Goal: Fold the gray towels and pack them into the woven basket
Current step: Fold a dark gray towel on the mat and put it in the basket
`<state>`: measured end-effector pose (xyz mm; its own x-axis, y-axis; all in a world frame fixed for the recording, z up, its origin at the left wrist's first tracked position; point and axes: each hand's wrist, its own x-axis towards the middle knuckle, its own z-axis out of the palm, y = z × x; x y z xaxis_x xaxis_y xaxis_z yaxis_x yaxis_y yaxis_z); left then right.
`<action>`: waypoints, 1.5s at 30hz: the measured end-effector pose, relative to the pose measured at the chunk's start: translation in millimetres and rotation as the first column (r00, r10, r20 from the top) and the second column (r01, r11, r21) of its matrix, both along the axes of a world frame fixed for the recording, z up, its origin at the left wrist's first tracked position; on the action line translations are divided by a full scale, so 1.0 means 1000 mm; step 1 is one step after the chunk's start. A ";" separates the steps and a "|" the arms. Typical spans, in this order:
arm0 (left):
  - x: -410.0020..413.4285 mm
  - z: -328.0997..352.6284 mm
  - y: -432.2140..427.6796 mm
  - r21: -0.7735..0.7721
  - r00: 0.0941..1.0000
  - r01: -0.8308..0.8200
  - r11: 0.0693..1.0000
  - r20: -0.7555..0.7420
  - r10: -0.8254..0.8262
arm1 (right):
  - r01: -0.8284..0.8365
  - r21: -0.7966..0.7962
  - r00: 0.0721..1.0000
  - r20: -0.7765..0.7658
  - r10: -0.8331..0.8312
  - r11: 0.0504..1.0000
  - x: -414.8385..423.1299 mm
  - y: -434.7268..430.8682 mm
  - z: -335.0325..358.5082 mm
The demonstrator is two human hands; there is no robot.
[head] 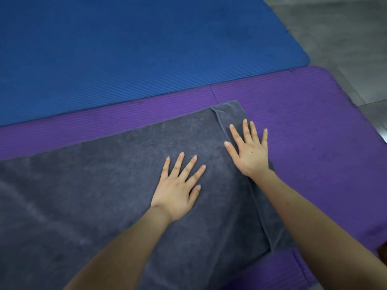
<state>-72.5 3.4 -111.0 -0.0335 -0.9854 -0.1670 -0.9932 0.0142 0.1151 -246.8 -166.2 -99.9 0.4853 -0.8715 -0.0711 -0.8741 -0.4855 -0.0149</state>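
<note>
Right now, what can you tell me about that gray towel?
The gray towel is dark, plush-looking cloth spread flat on the purple mat. A narrow strip along its right edge is folded over. The left hand lies flat on its middle, the right hand on the folded strip, both palms down.

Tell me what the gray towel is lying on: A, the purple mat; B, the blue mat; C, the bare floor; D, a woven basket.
A: the gray towel lies spread on the purple mat, whose purple shows along its far and right edges; the blue mat lies beyond, apart from it.
</note>
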 end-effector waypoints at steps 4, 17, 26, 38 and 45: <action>0.001 0.008 -0.002 0.079 1.000 0.006 0.997 -0.001 -0.006 | 0.048 -0.027 0.983 0.178 -0.043 0.998 -0.035 0.074 0.008; 0.055 0.105 0.010 0.223 0.993 0.015 0.975 0.111 -0.041 | 0.131 0.115 0.988 0.064 -0.139 0.985 -0.067 0.167 0.024; 0.208 0.162 0.153 0.155 0.936 -0.351 0.923 0.058 0.346 | -0.388 0.150 0.921 0.090 0.378 0.909 0.112 0.218 0.055; 0.323 0.118 0.463 0.136 0.012 -0.990 0.034 -0.159 0.987 | -0.846 0.087 0.530 0.020 0.848 0.526 0.321 0.333 0.085; 0.324 0.073 0.508 0.217 -0.253 -0.956 -0.198 -0.265 0.931 | -0.898 0.124 0.423 -0.018 0.906 0.421 0.414 0.369 0.097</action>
<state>252.0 511.9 -38.1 0.9254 0.1125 -0.3619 0.2547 -0.8917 0.3742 167.0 203.0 -3.1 0.9795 0.0750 -0.1870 0.0649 -0.9961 -0.0594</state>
